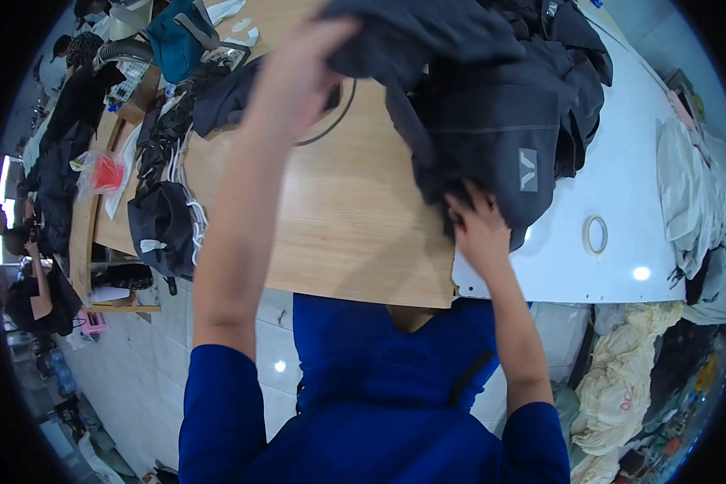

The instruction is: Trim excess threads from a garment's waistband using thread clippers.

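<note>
A dark grey garment (492, 113) with a stitched seam and a pale grey patch (527, 170) lies bunched across the far right of the table. My left hand (302, 77), smeared by motion, is raised over the table and grips a lifted fold of dark cloth (427, 36). Whether that fold belongs to the same garment, I cannot tell. At the garment's near left edge, my right hand (482, 226) has its fingers curled on the cloth, pinching it. The far end of the pile runs out of view.
The wooden tabletop (355, 218) meets a white board (573, 250) bearing a roll of tape (595, 235). On the left lie a dark bag (161, 226), white cords (195, 218), a red item in clear plastic (106, 173) and a teal bag (177, 40). Cream cloth (621, 379) is heaped at right.
</note>
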Demonstrator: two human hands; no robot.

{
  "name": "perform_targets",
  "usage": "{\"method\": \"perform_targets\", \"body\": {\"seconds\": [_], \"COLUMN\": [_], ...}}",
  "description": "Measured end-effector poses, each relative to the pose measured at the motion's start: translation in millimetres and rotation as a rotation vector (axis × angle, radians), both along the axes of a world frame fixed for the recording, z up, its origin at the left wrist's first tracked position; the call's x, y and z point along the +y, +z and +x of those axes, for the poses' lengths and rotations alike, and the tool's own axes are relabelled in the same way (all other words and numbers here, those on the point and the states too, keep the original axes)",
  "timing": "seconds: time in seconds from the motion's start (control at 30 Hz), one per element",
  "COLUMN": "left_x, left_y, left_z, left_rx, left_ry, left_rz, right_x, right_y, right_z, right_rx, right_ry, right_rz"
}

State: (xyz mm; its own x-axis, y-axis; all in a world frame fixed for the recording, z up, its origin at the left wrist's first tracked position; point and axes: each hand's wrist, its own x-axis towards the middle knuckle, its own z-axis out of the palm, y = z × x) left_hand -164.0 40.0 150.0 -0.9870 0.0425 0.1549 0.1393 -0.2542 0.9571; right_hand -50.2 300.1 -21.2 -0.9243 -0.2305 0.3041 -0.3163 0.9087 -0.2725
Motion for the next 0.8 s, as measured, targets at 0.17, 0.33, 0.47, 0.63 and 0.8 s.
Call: {"method": "perform_targets", "body": {"seconds": [0.17,0.33,0.47,0.63,0.8], "left_x": [-55.5,-58.5,-41.7,-46.6,-8.3], "left_y": [34.6,-50.5,-83.9,-116.1,-110.2], "left_z": [46.7,136.5,161.7,173.9,157.9], "left_rx": [0.109,0.565,0.173,-0.448,-0.593], "left_ry": [-0.029,-0.678,-0.870,-0.320,-0.091], "left_rz": [0.434,-0.592,-0.837,-0.084,0.192], "right_x": [27.8,68.3,77.4,62.4,8.9], "right_y": [12.8,28.5,45.7,42.0,42.5], "right_z": [-45.9,-36.7,21.6,78.4,87.4], "right_rx": [0.095,0.077,-0.212,-0.477,-0.598], "right_ry": [-0.247,-0.118,-0.119,-0.230,-0.188], "right_rz": [0.280,0.177,-0.305,-0.746,-0.958]}}
